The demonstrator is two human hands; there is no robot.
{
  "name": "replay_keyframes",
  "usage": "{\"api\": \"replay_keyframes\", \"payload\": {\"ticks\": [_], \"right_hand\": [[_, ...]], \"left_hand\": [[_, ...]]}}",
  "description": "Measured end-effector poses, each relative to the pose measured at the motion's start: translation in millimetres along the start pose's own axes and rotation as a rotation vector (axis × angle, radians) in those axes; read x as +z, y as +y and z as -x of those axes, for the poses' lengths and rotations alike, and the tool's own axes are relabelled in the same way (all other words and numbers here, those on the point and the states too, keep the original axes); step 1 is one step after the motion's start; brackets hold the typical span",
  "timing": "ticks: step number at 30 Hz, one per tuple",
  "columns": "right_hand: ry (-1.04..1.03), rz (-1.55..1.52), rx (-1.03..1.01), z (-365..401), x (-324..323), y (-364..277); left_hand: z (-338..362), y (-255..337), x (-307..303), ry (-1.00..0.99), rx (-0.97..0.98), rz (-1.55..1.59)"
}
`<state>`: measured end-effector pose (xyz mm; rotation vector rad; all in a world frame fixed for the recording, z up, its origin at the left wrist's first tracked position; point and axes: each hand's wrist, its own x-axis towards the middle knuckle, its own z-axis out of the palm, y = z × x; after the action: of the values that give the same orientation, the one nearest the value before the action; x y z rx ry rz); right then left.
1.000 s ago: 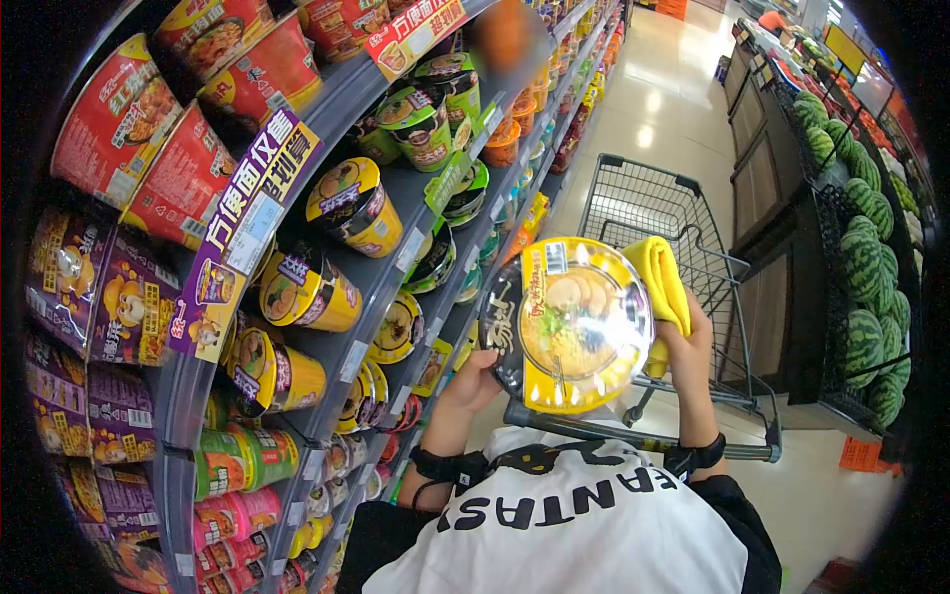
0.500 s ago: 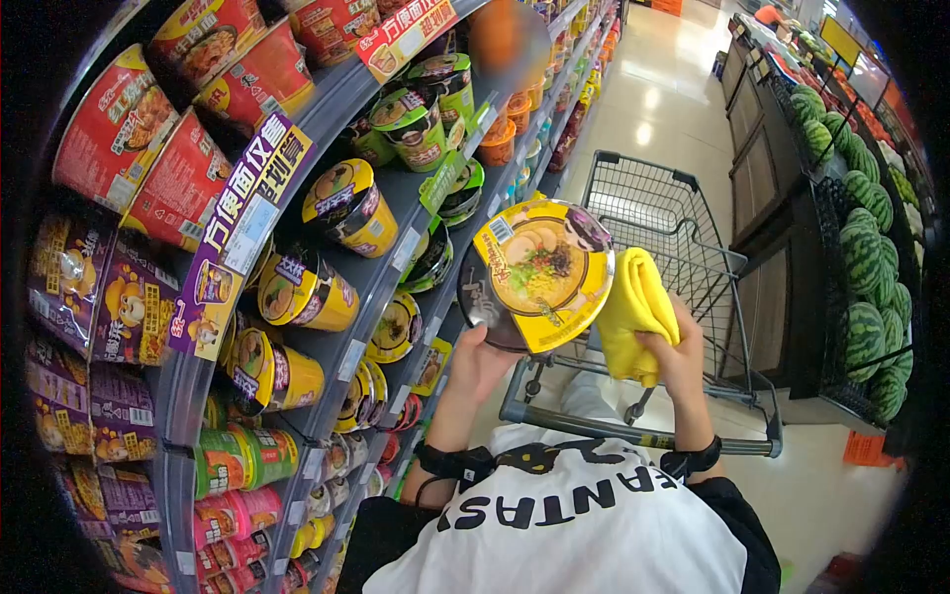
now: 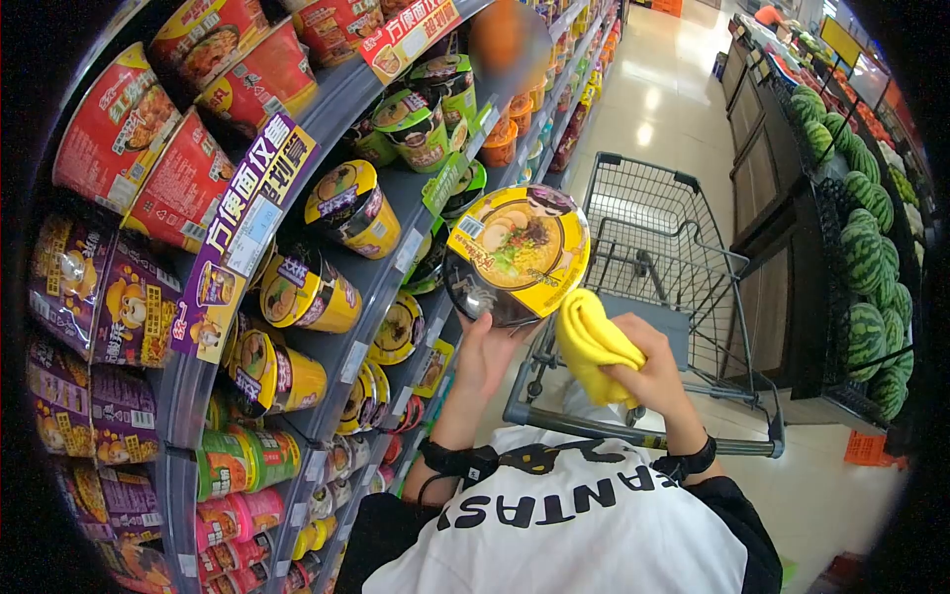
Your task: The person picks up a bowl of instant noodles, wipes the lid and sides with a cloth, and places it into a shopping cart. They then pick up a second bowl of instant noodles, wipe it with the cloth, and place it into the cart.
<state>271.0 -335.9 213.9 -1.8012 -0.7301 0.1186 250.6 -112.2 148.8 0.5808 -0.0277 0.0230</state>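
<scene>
My left hand (image 3: pixel 485 358) grips a bowl of instant noodles (image 3: pixel 524 247) from below, its yellow lid with a noodle picture tilted up towards me. The bowl's dark side shows above my fingers. In my right hand (image 3: pixel 648 364) is a folded yellow cloth (image 3: pixel 597 346), pinched between thumb and fingers. The cloth's upper edge overlaps the lower right of the bowl in this view. Left of the bowl, yellow and black noodle cups (image 3: pixel 353 208) lie tipped on the shelf.
Shelves (image 3: pixel 332 381) of noodle cups and packets fill the left side. A wire shopping cart (image 3: pixel 653 218) stands just in front of me, its handle near my waist. Watermelons (image 3: pixel 871 257) line a dark stand on the right. The aisle floor (image 3: pixel 643 79) runs ahead.
The noodle bowl has moved up and left, with more of its dark side showing. My right hand has shifted left and down with the cloth, now at the bowl's lower edge.
</scene>
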Motion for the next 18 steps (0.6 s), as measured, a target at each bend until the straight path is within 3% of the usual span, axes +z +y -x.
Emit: {"api": "replay_keyframes", "payload": {"ticks": [3,6,8,10,14,18], "right_hand": [[-0.214,-0.019,-0.041,-0.4,-8.7,4.1],[-0.221,-0.035,0.045,4.9,-39.4,4.0],[0.127,-0.2,0.223,14.2,-53.3,6.6],[0.416,-0.148,0.284,7.9,-57.7,-4.6],[0.379,0.374,0.052,-17.6,-51.0,-8.0],[0.341,0.665,-0.102,-43.0,-16.0,-32.0]], "left_hand": [[1.1,3.5,-6.0,0.069,0.053,-0.015],[9.6,13.3,6.7,0.108,0.11,-0.227],[13.8,14.3,-1.0,0.103,0.118,-0.329],[15.1,15.7,-3.2,0.061,0.094,-0.386],[17.2,11.5,4.3,-0.055,0.047,-0.511],[15.0,9.3,23.5,-0.18,-0.006,-0.668]]}}
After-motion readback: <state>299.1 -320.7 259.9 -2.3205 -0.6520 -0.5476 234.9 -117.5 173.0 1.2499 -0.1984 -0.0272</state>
